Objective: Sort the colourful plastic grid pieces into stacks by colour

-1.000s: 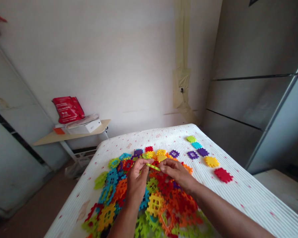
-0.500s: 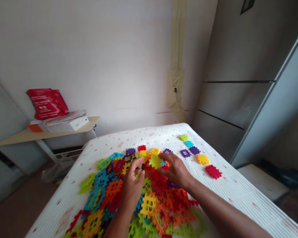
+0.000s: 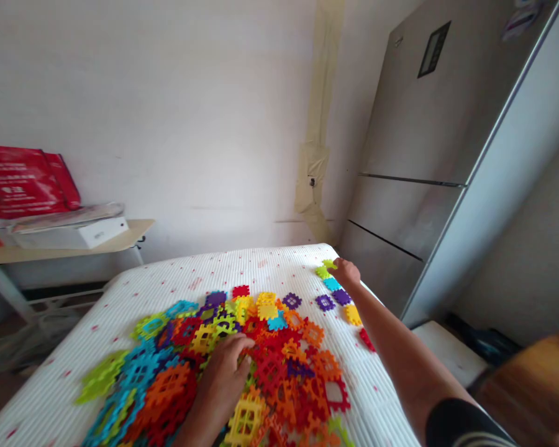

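At the far right corner of the white table, my right hand (image 3: 347,273) pinches a green piece (image 3: 328,264) just over another green piece (image 3: 322,272). Below these, a line of single pieces runs toward me: cyan (image 3: 331,284), purple (image 3: 341,297), yellow (image 3: 353,315) and red (image 3: 367,339), the last partly behind my forearm. My left hand (image 3: 228,366) rests over the pile of colourful toothed plastic pieces (image 3: 270,366), its fingers curled and apart, holding nothing.
A purple window piece (image 3: 325,302) lies left of the line on the white cloth (image 3: 168,282). A grey fridge (image 3: 395,174) stands to the right. On the left, a side table (image 3: 137,231) bears a red bag (image 3: 28,180) and a white box (image 3: 103,231).
My right hand has moved from the pile to the far right corner, carrying the green piece. My left hand stays over the pile. The view has turned to the right.
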A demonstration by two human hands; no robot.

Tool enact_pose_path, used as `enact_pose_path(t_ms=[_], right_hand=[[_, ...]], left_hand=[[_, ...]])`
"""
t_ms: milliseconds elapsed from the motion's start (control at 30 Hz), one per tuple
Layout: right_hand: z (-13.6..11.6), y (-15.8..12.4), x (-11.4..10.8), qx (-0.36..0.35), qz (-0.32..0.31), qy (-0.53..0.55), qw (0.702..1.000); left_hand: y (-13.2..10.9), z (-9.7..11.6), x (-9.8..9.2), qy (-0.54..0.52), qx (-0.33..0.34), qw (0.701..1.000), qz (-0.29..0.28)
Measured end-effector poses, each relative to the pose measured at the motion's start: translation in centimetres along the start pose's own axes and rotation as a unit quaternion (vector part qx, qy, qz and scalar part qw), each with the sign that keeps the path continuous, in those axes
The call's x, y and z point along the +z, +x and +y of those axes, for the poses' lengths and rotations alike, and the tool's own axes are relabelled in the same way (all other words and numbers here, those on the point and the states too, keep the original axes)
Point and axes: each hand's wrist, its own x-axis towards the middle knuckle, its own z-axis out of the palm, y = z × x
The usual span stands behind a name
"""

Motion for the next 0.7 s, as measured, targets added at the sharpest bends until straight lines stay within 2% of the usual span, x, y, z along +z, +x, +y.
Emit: enact_pose_path(t_ms=[233,700], right_hand=[[-1.2,1.2,2.1,-0.017,-0.018,-0.035,0.999],[-1.6,1.2,3.4,-0.019,-0.038,-0.064,0.997]], left_hand=[[0.0,-0.5,0.1,0.033,0.015,0.999,0.005],[0.0,-0.3,0.2,0.048,0.011,0.999,-0.014]])
